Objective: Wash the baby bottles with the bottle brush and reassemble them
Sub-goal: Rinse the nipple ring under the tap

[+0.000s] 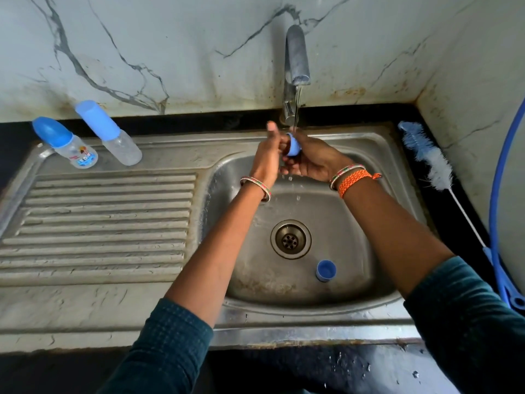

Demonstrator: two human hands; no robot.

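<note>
Under the running tap (296, 61) both hands hold a small blue bottle ring (293, 145) over the sink basin (355, 223). My left hand (268, 157) touches it from the left with the thumb raised. My right hand (315, 160) grips it from the right and below. A blue cap (325, 270) stands in the basin near the drain. Two assembled baby bottles lie at the back of the drainboard: one with a printed label (66, 143) and a plain one (109, 133). The bottle brush (431, 157) lies on the counter to the right of the sink.
The ribbed steel drainboard (99, 223) fills the left side. A marble wall rises behind and to the right. A blue hoop-shaped rim (495, 194) stands at the right edge, over the brush handle. The drain (290, 239) sits mid-basin.
</note>
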